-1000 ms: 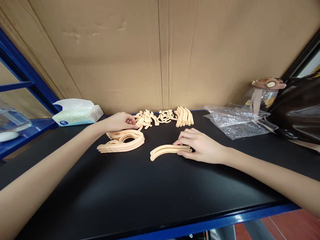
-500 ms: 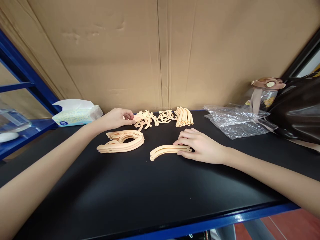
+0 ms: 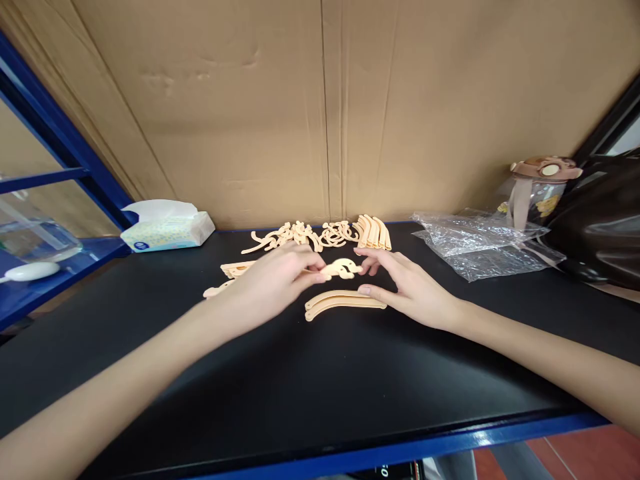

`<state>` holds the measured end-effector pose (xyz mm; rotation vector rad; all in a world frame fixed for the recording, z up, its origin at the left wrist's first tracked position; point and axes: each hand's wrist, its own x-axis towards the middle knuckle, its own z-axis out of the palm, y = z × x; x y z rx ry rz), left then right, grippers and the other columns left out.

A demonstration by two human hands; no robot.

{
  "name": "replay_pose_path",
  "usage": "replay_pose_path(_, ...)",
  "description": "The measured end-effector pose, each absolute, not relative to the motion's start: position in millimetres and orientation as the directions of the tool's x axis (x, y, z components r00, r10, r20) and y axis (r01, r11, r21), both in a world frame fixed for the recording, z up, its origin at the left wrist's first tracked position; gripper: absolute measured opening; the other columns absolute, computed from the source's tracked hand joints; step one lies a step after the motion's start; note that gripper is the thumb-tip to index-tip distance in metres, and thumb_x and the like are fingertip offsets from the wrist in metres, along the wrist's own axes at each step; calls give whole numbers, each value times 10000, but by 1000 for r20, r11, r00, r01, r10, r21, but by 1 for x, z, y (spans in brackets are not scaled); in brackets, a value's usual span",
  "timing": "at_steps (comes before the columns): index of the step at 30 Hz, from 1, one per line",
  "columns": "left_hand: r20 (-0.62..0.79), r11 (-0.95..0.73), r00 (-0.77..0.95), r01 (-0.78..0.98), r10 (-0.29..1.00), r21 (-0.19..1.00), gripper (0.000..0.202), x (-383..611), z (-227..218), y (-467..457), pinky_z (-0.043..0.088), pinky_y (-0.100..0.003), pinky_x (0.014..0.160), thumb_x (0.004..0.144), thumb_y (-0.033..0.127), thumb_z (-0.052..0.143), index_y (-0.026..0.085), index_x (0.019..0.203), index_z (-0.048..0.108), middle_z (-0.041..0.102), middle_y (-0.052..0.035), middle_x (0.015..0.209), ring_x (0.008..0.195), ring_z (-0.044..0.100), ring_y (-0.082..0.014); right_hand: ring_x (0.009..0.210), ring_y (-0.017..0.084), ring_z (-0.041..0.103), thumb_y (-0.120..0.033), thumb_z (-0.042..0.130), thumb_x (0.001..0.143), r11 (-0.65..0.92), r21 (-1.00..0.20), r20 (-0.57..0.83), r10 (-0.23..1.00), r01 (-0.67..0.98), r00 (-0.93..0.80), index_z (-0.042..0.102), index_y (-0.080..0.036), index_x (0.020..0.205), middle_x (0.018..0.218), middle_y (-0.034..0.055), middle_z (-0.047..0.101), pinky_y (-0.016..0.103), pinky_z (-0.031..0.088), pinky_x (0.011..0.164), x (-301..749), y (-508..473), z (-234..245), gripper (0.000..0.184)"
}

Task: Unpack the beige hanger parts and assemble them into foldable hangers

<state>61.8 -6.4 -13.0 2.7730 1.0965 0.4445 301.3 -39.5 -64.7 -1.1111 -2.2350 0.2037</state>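
My left hand [image 3: 287, 277] pinches one end of a beige plastic hanger hook [image 3: 342, 269] held just above the table. My right hand [image 3: 407, 283] is at the hook's other end, fingers apart; whether a fingertip touches it I cannot tell. Its thumb lies by the right end of two curved hanger arms [image 3: 340, 301], which rest side by side on the table. Behind my left hand, mostly hidden, is a stack of folded hangers [image 3: 235, 269]. A pile of loose hooks [image 3: 293, 235] and a bundle of curved arms [image 3: 375, 232] lie at the back.
On the black tabletop [image 3: 320, 387], a tissue pack [image 3: 167, 230] stands at the back left. Crumpled clear plastic bags [image 3: 480, 243] and a drink bottle [image 3: 540, 187] are at the right. A cardboard wall [image 3: 240, 120] closes off the back.
My left hand has come from the loose hooks to the middle, bringing a hanger hook. My right hand has let go of the two curved arms, its fingers lifting towards the hook.
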Motion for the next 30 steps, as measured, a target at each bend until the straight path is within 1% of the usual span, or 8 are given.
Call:
replay_pose_path(3, 284, -739, 684, 644, 672, 197, 271, 71, -25, -21, 404, -324, 700, 932, 372, 431, 201, 799, 594, 599, -36, 810, 808, 543, -201, 927, 188, 590, -422, 524, 897, 643, -414, 520, 748, 645, -412, 515, -227, 1222, 981, 42, 641, 364, 458, 867, 299, -40, -66, 380)
replay_pose_path(6, 346, -757, 678, 623, 648, 196, 273, 74, -32, -25, 404, -333, 707, 942, 394, 422, 206, 813, 571, 595, -29, 816, 798, 536, -198, 878, 180, 595, -372, 533, 902, 674, -392, 564, 714, 626, -416, 590, -211, 1087, 912, 34, 655, 350, 451, 847, 299, -39, -66, 252)
replay_pose_path(9, 396, -753, 649, 623, 650, 214, 294, 72, -36, -26, 406, -337, 715, 943, 431, 414, 211, 802, 548, 588, -27, 822, 806, 531, -197, 824, 180, 592, -350, 556, 891, 701, -344, 585, 680, 624, -442, 601, -202, 1032, 837, 27, 652, 350, 445, 819, 300, -38, -67, 210)
replay_pose_path(12, 405, -739, 629, 635, 664, 226, 293, 69, -39, -27, 402, -331, 699, 938, 439, 424, 212, 790, 535, 587, -26, 817, 794, 529, -194, 776, 164, 595, -322, 546, 902, 743, -293, 616, 628, 602, -475, 602, -195, 1029, 796, 17, 649, 350, 428, 825, 300, -38, -68, 189)
replay_pose_path(16, 406, -754, 650, 631, 642, 182, 263, 67, -41, -28, 389, -318, 684, 941, 406, 439, 205, 800, 534, 598, -12, 775, 748, 529, -181, 755, 153, 597, -315, 545, 902, 764, -273, 629, 602, 585, -492, 612, -188, 999, 774, 13, 649, 351, 417, 829, 300, -38, -69, 173)
replay_pose_path(20, 420, -782, 687, 617, 592, 93, 248, 66, -41, -27, 391, -323, 705, 960, 368, 399, 205, 862, 558, 625, -20, 808, 744, 541, -182, 765, 170, 597, -346, 549, 891, 709, -339, 613, 665, 619, -426, 624, -199, 960, 764, 15, 655, 358, 427, 817, 299, -38, -68, 179)
replay_pose_path(25, 471, -782, 687, 623, 553, 10, 267, 64, -40, -24, 402, -352, 782, 971, 337, 358, 210, 975, 593, 657, -46, 899, 854, 557, -205, 732, 162, 585, -360, 560, 872, 625, -456, 563, 754, 633, -339, 628, -199, 874, 735, 5, 637, 339, 439, 797, 302, -34, -66, 176)
replay_pose_path(30, 471, -766, 696, 640, 542, -63, 296, 60, -43, -20, 401, -361, 817, 976, 301, 338, 199, 1033, 610, 671, -51, 923, 905, 562, -215, 715, 153, 586, -418, 537, 878, 565, -633, 484, 823, 529, -299, 634, -200, 825, 732, -1, 636, 300, 451, 730, 306, -30, -66, 244)
